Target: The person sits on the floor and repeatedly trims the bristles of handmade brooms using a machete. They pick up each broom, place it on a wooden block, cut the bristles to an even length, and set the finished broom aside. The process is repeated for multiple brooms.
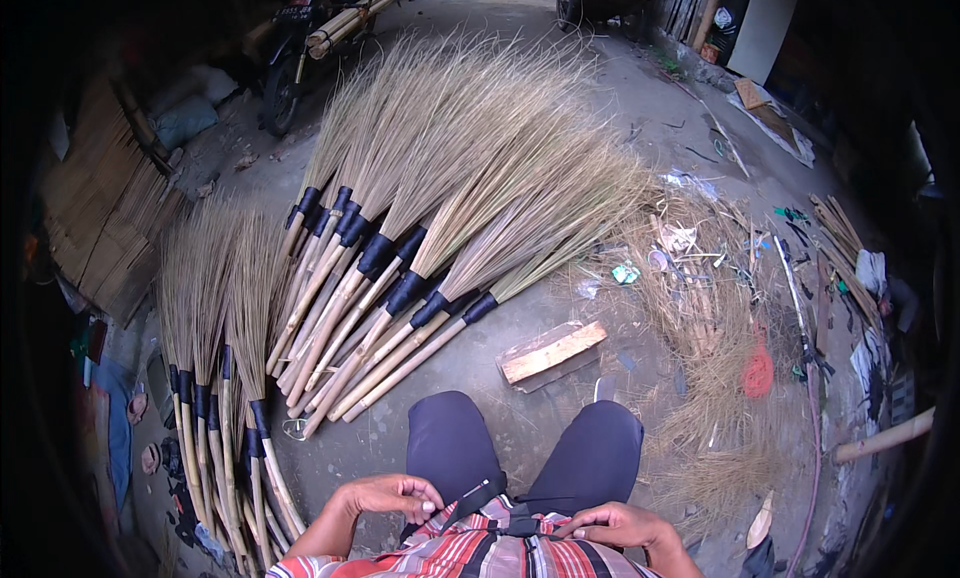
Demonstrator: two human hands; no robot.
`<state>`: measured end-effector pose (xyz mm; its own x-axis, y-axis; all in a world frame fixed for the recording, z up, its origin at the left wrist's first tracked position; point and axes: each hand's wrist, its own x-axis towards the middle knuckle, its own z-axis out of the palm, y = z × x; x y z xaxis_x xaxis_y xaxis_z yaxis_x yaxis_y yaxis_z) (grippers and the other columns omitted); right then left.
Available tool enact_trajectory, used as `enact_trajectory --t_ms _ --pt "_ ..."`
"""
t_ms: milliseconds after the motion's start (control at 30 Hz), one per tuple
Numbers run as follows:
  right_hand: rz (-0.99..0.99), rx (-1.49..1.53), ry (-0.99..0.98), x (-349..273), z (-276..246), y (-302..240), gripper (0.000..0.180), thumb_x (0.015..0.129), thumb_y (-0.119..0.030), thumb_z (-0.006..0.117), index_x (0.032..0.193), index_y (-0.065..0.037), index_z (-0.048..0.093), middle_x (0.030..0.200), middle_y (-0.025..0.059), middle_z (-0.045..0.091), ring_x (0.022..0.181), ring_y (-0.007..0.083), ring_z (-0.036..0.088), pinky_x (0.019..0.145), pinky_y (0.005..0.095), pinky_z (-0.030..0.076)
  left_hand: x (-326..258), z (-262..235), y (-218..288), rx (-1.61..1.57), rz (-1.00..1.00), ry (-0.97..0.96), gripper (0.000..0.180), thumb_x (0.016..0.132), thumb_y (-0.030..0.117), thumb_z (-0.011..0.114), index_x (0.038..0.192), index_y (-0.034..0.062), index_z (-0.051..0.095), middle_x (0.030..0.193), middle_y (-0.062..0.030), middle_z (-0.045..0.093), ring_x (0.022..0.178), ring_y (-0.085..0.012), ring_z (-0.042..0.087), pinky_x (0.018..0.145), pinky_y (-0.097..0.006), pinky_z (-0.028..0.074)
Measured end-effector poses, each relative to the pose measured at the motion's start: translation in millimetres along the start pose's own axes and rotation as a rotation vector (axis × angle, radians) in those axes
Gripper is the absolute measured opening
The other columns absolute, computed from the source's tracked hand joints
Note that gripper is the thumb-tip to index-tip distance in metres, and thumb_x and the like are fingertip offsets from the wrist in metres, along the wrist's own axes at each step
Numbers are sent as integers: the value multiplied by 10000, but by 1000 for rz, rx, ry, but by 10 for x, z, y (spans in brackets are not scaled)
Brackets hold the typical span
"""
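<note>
My left hand (392,495) is beside my left thigh with its fingers curled in, at the edge of my red-and-white plaid shirt (440,550). Whether anything is between those fingers is hidden. At my waist, my right hand (612,526) has thumb and fingers closed on the shirt's hem. A black strap with a buckle (522,521) crosses my lap between the hands. In front of my knees lies a fanned pile of grass brooms (450,178) with bamboo handles and black bindings. More brooms (222,298) lie to my left.
A wooden block (553,353) lies just beyond my knees. Loose straw (710,398), scraps and a red string bundle (757,366) litter the right side. Bamboo sticks (845,248) lie farther right. A motorcycle (285,73) stands at the far left, a woven bamboo panel (105,208) nearer.
</note>
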<state>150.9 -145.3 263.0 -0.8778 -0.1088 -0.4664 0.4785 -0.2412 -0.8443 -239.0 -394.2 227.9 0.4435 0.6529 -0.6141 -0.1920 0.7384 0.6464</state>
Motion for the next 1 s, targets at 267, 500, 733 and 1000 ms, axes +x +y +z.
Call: enact_trajectory --t_ms 267,500,733,1000 --pt "28 4 169 101 -518 -304 371 1056 -142 610 1384 29 613 1211 106 749 1059 133 697 942 292 541 844 -1332 124 -128 437 941 300 1037 325 656 1138 43 668 912 -35 678 796 -115 651 728 -271 554" --pt "97 164 524 355 -440 -434 340 1062 -118 566 1344 71 599 1063 131 740 718 168 746 524 248 577 1497 -2410 261 683 141 1667 533 872 310 785 1259 -21 628 1269 -268 634 1192 -411 609 1063 -484 462" --pt "291 342 562 1 -352 -662 396 1094 -152 487 1430 57 506 972 167 740 623 248 745 491 296 599 1476 -3161 635 685 -32 1503 1008 797 379 865 1584 42 333 1555 -249 466 1444 -381 456 1208 -444 369" --pt "46 56 775 40 -612 -658 501 1097 -266 534 1495 28 455 1124 135 704 906 195 726 772 312 587 1415 -2310 1039 668 316 1277 560 791 310 724 1284 55 647 1094 -265 729 1067 -392 712 930 -441 538"
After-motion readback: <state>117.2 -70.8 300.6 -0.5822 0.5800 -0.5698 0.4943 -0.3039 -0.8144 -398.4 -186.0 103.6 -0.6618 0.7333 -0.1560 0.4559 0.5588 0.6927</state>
